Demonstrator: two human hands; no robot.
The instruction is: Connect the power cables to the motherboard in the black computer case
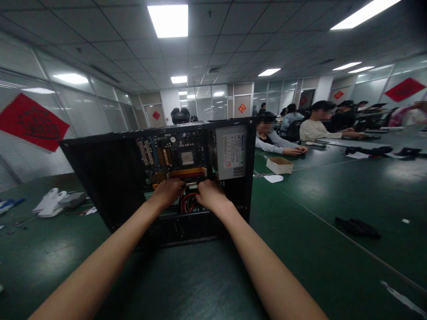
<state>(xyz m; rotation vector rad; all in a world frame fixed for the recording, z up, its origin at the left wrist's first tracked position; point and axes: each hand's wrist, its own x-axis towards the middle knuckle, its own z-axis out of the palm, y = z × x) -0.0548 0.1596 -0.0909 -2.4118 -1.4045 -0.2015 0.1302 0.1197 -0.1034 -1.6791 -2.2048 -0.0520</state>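
An open black computer case stands on the green table, its inside facing me. A motherboard with coloured slots fills its middle and a grey power supply sits at the upper right. My left hand and my right hand reach side by side into the case at the motherboard's lower edge, just above a bunch of red cables. Both hands have curled fingers pressed against something there; the fingertips and what they hold are hidden.
A small cardboard box and white paper lie right of the case. A black object lies at mid right. White gloves and small tools sit at the far left. Several people sit at the table's far right.
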